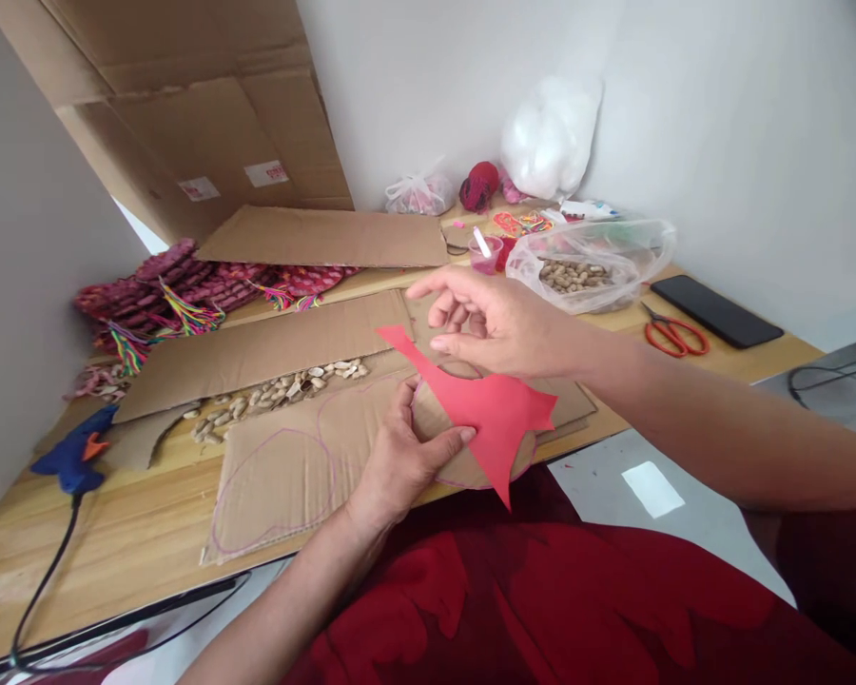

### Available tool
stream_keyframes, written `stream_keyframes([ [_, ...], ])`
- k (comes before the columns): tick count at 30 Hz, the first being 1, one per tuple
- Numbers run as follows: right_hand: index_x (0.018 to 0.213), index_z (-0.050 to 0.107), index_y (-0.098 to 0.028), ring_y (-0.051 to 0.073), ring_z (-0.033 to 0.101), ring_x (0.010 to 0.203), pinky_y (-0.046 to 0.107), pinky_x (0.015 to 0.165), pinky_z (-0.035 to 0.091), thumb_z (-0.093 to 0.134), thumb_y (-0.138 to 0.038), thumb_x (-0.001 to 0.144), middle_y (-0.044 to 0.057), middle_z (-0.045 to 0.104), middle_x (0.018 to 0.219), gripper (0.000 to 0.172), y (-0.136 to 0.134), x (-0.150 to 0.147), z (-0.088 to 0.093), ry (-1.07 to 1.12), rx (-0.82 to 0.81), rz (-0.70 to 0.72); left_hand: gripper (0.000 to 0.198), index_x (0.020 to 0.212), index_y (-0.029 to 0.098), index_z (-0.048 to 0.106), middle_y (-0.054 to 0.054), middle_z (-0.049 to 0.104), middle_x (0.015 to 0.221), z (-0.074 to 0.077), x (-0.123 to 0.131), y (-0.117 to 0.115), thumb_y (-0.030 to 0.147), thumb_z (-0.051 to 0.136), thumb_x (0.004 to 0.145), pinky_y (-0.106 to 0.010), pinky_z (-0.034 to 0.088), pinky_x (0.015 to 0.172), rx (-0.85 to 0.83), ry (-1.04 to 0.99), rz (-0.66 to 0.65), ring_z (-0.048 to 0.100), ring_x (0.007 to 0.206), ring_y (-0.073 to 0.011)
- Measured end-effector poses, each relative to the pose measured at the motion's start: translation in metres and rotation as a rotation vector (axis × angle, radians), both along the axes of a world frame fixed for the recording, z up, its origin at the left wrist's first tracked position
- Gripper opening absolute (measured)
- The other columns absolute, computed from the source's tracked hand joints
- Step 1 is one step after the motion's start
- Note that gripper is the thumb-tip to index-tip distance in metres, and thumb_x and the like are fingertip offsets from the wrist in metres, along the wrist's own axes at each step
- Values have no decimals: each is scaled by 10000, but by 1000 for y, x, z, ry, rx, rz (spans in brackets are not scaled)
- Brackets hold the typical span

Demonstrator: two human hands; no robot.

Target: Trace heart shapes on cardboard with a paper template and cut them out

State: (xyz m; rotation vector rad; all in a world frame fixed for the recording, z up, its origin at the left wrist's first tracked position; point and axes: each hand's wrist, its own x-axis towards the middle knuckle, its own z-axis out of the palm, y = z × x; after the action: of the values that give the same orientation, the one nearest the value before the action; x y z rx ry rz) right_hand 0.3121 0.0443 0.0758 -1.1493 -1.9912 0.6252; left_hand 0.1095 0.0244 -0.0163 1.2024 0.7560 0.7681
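Note:
My left hand is closed on a rounded cardboard piece with a purple outline, its thumb pressing a red paper cutout onto it. The red sheet is irregular, with a long narrow strip to the upper left and pointed corners at the right and bottom. Just above it hovers my right hand, its index finger extended and the others loosely curled, with nothing visible in them. Under my left hand lies a cardboard sheet with rounded purple outlines drawn on it.
Peanuts lie beside a cardboard strip. A blue glue gun rests at the left, its cord over the table edge. Red-handled scissors, a black phone and a plastic bag of peanuts are at the right.

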Motion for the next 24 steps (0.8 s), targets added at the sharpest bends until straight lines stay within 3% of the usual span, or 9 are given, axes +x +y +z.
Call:
stream_keyframes([
  [4,1399,533,-204,182,670,934,307,748,517,762,-420,885,68,678,1111,603,-7,21,-4,57,-63,-106,680,1331,223,551,-90,724,1295,-2,-3,5,340,910,765,-409,565,1010,44,-20,93,699,1124,-252],
  [8,1316,626,-233,218,701,961,339,758,549,791,-485,856,73,732,1082,550,-22,40,-12,60,-205,-136,601,1268,220,592,-84,720,1300,-2,-6,13,360,901,772,-414,533,1066,151,12,210,682,1181,-261],
  [11,1163,699,-237,220,704,943,343,742,568,834,-500,807,72,748,1105,463,-34,40,-21,95,-214,-188,489,1195,228,627,-60,728,1275,2,-5,15,342,886,796,-415,496,1116,272,5,305,665,1222,-249],
  [14,1020,713,-235,189,672,771,348,671,550,828,-457,818,51,763,1010,322,-46,29,-31,75,-71,-280,397,1113,228,651,-55,765,1158,6,-4,12,337,879,807,-421,535,1051,314,-4,345,708,1127,-251],
  [18,910,690,-258,235,722,927,419,840,566,734,-236,899,56,766,993,50,-58,12,-41,-9,333,-319,280,926,236,646,-28,764,983,6,-4,9,329,883,806,-366,564,911,375,-33,385,720,978,-222],
  [21,938,698,-282,263,721,1008,459,912,572,707,-95,853,62,762,1009,206,-65,6,-45,-94,611,-300,272,863,241,642,2,729,932,1,-5,10,335,891,801,-296,545,836,400,-205,376,685,883,-164],
  [24,975,712,-309,270,719,976,469,883,585,723,-59,807,44,774,973,301,-70,4,-48,-134,713,-280,285,851,250,654,11,714,903,-3,-4,14,392,894,790,-291,543,809,319,-364,328,665,836,-156],
])
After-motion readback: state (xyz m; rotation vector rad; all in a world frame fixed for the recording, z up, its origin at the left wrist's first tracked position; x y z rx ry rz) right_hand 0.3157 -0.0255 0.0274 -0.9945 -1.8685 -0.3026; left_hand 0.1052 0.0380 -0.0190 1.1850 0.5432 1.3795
